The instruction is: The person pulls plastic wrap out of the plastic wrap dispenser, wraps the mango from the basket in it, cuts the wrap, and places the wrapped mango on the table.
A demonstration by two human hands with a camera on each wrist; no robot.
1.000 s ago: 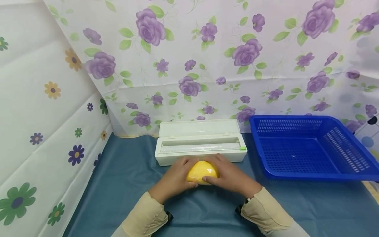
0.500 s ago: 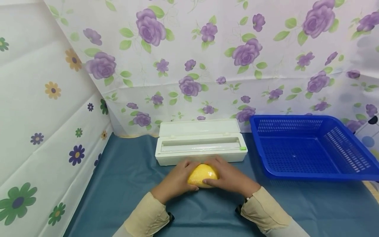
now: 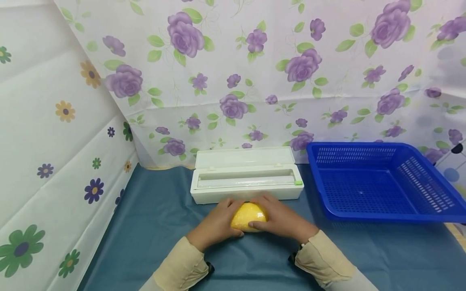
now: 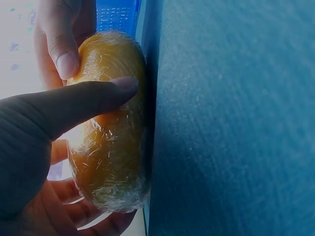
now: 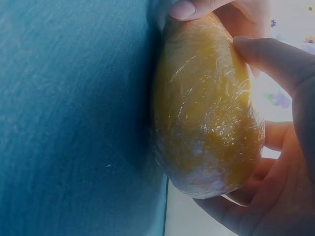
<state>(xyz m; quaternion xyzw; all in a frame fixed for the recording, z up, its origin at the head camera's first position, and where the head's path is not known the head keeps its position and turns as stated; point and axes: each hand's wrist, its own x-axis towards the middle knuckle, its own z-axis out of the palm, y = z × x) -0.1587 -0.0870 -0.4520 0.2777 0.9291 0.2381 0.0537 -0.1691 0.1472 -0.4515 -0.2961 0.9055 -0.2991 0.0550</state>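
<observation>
A yellow mango [image 3: 248,218], covered in shiny cling film, lies on the blue-green tablecloth in front of an open white box. My left hand [image 3: 216,224] grips it from the left, thumb on the near face and fingers curled behind. From the right, my right hand [image 3: 285,220] holds it the same way. In the left wrist view the wrapped mango [image 4: 108,162] shows film creases, with the left thumb [image 4: 93,98] across it. The right wrist view shows bunched film at the rounded end of the mango [image 5: 206,113]; its far side is hidden.
Behind the hands stands the white cling film box [image 3: 247,197], its lid [image 3: 244,158] raised and a film roll [image 3: 247,181] inside. A green slider [image 3: 298,183] sits at its right end. A blue plastic basket [image 3: 386,216] is at the right. Flowered sheets hang behind and left.
Both hands and the mango have shifted slightly toward me, away from the white box, mostly in the first half second. The grip stays on both sides. Box and basket have not moved.
</observation>
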